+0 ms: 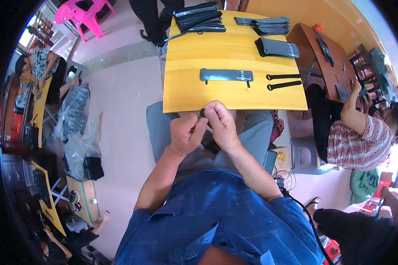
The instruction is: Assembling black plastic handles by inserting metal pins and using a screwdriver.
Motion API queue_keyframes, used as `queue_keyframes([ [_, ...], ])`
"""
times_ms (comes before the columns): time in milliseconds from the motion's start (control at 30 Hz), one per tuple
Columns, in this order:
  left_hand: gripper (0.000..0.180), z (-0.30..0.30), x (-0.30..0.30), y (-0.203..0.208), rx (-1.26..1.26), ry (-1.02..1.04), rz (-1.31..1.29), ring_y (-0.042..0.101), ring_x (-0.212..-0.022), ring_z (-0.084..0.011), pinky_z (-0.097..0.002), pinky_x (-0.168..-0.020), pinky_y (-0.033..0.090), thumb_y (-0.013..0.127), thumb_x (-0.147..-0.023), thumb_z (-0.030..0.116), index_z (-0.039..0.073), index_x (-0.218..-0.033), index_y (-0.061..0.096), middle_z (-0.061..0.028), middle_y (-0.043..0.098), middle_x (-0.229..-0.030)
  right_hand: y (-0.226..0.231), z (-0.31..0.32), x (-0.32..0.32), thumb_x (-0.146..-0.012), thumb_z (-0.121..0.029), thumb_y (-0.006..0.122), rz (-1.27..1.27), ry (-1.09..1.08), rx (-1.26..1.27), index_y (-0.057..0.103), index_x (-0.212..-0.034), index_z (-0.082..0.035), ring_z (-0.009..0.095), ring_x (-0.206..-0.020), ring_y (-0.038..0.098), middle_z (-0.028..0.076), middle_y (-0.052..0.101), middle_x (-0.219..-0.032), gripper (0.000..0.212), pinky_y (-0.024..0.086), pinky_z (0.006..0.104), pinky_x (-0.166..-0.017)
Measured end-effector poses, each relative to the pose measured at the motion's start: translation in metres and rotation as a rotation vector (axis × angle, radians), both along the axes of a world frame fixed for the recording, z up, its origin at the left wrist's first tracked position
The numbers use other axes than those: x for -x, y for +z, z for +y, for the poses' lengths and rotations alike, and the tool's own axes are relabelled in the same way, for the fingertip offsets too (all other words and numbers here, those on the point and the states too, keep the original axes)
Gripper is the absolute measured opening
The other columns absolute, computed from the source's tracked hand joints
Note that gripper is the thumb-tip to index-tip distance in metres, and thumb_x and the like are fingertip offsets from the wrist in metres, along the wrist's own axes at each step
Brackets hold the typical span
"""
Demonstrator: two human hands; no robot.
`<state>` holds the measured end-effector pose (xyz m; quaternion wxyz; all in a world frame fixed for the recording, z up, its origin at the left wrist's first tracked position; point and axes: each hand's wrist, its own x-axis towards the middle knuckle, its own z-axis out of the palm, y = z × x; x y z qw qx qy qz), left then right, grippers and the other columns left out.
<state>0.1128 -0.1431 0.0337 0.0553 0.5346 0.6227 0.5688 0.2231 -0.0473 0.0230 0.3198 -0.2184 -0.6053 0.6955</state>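
Just off the table's near edge, my left hand (185, 134) and my right hand (221, 125) are closed with their fingertips almost meeting. A small dark piece (202, 113) shows at my right fingertips; its kind is hidden by the fingers. What my left fingers pinch cannot be made out. Beyond them on the yellow table (185, 95) lies a flat dark grey panel (225, 75) with two short black tabs at its near side. To its right rest two black straps (284, 81) with looped ends, side by side.
Stacks of black and grey panels (199, 20) (269, 25) (276, 47) line the table's far side. People work at a brown table (303, 42) on the right and at tables on the left. Plastic-wrapped bundles (73, 110), a wooden box (85, 198) and a grey stool (301, 154) stand around.
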Motion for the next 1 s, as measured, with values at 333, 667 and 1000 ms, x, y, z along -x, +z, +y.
queue_keyframes([
  [333, 0.041, -0.020, -0.045, 0.020, -0.152, -0.128, 0.174, 0.043, -0.044, -0.0286, -0.0406, -0.043, 0.031, 0.074, -0.086, 0.006, 0.009, -0.064, 0.040, -0.0090, 0.038, -0.056, -0.002, 0.136, -0.049, -0.111, -0.031, 0.053, 0.420, -0.767, 0.574, 0.062, -0.100, -0.010, 0.019, -0.063, 0.056, 0.002, 0.058, -0.076, 0.025, 0.050, 0.0352, -0.059],
  [667, 0.038, -0.062, -0.027, 0.025, -0.160, 0.144, -0.559, 0.051, -0.047, -0.0121, -0.0307, -0.047, 0.044, 0.059, -0.102, 0.020, 0.008, -0.067, 0.049, -0.0015, 0.051, -0.056, -0.075, 0.276, -0.181, -0.103, -0.016, 0.046, 0.126, -1.246, 0.164, 0.059, -0.105, 0.003, 0.025, -0.073, 0.063, 0.010, 0.065, -0.090, 0.023, 0.055, 0.0414, -0.071],
  [1000, 0.035, -0.056, -0.006, 0.012, -0.059, 0.226, -0.661, 0.041, -0.047, -0.0078, -0.0254, -0.042, 0.036, 0.053, -0.107, 0.022, 0.009, -0.075, 0.047, -0.0014, 0.047, -0.059, -0.098, 0.295, -0.205, -0.100, -0.017, 0.060, -0.507, -1.453, -0.192, 0.060, -0.114, -0.001, 0.031, -0.092, 0.068, 0.017, 0.069, -0.100, 0.021, 0.053, 0.0429, -0.090],
])
